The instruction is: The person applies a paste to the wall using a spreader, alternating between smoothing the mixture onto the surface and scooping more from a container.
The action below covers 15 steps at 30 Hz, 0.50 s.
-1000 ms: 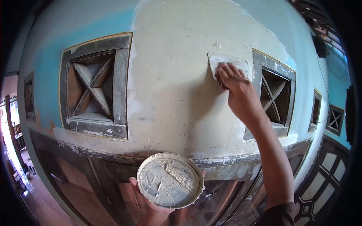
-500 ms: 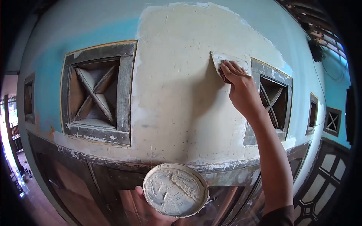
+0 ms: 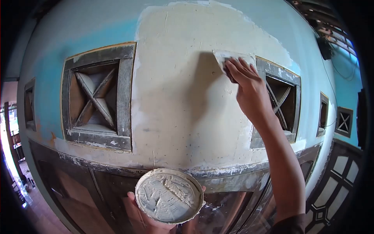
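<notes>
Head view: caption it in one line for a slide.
Right hand presses a putty scraper to the filled wall; left hand holds a round putty pan.

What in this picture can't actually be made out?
- Putty blade, head view: the right hand covers its handle and lower part.
- Left hand: mostly hidden under the round dish of putty and cut off by the bottom edge.
- Depth of putty in the dish: only the surface shows.
- Far-right vent: too small and warped by the lens for detail.
</notes>
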Each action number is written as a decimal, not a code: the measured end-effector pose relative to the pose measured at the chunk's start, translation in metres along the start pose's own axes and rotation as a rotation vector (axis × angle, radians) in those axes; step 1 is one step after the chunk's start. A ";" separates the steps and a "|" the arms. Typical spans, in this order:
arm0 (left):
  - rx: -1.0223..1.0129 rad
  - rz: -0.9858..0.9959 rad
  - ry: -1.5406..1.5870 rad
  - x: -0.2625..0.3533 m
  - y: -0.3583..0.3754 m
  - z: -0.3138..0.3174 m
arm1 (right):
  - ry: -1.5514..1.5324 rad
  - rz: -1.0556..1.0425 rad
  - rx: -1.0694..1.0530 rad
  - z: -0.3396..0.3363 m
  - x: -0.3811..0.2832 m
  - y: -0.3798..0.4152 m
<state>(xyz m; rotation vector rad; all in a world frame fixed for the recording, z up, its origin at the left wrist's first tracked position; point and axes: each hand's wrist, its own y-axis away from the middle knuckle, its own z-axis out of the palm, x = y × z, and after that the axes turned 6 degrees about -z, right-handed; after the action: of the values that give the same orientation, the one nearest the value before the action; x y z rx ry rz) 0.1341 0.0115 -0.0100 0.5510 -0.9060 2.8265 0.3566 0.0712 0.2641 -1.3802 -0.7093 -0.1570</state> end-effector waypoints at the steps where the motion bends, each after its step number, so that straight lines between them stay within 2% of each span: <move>1: 0.038 0.002 0.163 0.000 0.002 0.007 | 0.001 0.003 0.004 0.009 0.006 -0.004; 5: 0.019 0.014 -0.051 0.008 0.003 0.012 | -0.003 0.056 -0.090 0.026 0.007 0.004; 8: 0.002 0.020 -0.251 0.009 -0.001 0.012 | -0.001 0.015 -0.148 0.018 0.003 0.006; 10: -0.002 0.050 -0.162 0.004 -0.004 0.004 | 0.019 0.001 -0.130 0.020 0.002 0.020; 12: -0.042 0.034 0.326 0.002 0.000 0.005 | -0.017 0.014 -0.197 0.009 -0.010 0.031; 13: -0.099 0.005 -0.073 0.007 0.001 0.002 | -0.025 0.014 -0.215 0.000 -0.018 0.031; 15: -0.063 0.043 -0.107 0.005 0.007 0.007 | -0.032 0.019 -0.180 -0.006 -0.011 0.036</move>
<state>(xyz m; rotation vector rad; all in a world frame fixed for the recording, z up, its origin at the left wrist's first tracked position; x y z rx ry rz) 0.1295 0.0015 -0.0067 0.6890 -1.0339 2.8181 0.3681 0.0698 0.2276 -1.5635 -0.7225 -0.1873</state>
